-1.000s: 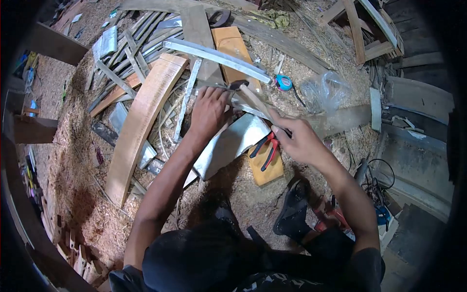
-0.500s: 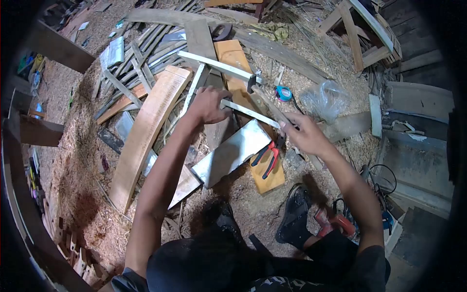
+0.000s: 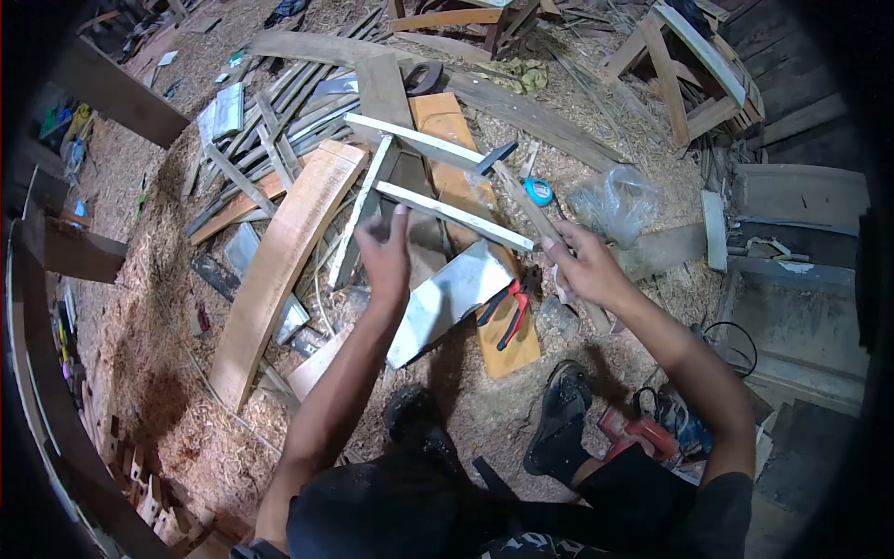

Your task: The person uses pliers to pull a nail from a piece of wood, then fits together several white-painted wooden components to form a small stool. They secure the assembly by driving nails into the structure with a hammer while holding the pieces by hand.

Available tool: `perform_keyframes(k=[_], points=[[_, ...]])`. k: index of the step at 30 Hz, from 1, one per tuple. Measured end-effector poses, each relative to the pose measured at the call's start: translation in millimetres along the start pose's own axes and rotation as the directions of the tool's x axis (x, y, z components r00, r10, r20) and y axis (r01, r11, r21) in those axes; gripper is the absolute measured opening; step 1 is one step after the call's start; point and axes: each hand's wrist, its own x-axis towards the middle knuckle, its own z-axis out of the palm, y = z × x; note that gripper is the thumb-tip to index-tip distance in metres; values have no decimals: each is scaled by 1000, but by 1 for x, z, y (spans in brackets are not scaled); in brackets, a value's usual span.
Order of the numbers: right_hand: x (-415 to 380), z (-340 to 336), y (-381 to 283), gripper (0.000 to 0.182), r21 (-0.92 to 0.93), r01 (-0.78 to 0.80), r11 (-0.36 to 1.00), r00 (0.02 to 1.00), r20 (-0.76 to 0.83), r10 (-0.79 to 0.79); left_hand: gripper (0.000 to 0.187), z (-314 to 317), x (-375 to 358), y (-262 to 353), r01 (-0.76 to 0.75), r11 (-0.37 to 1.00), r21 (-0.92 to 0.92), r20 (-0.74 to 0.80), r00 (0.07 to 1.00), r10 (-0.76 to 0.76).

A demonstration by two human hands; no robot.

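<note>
My right hand [image 3: 589, 268] is wrapped around the wooden handle of a hammer [image 3: 523, 200], its dark head raised to the upper left near the end of a white strip. A frame of narrow white-painted wood strips [image 3: 452, 214] lies in front of me, two strips branching from one side piece. My left hand [image 3: 385, 261] is beside the joint of the lower strip, thumb pointing up and fingers apart from it. Below the frame lies a wide white board [image 3: 452, 303]. Red-and-black pliers [image 3: 510, 317] rest on an orange-brown board [image 3: 515, 354].
A long curved plank [image 3: 279, 279] lies to the left, with a pile of thin strips [image 3: 293, 102] behind it. A teal tape measure [image 3: 537, 192] and a clear plastic bag [image 3: 616, 203] are on the right. A red power tool [image 3: 643, 436] sits by my right foot amid wood shavings.
My left hand has let go of the lower strip and drawn back toward me. The frame shows more fully, and the hammer has tilted slightly in my right hand.
</note>
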Motion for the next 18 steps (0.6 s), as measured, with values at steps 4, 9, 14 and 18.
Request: perform_keyframes(k=[4,9,14,18], points=[[-5,1,-22,33,-84,-86,993,992,83,93,88,17,11,22,610,788,-84,288,771,-567],[0,-7,-13,32,-23,-133,991,976,173,135,27,60,58,-8,533,846,-25,192,833,-519],[-14,-16,-19,45,-245,296,923,943,228,-242,18,61,61,10,537,745,-396,175,840,-513],[-18,-4,-20,58,-172,292,941,944,208,-255,33,63,71,32,380,733,-565,136,919,-371]])
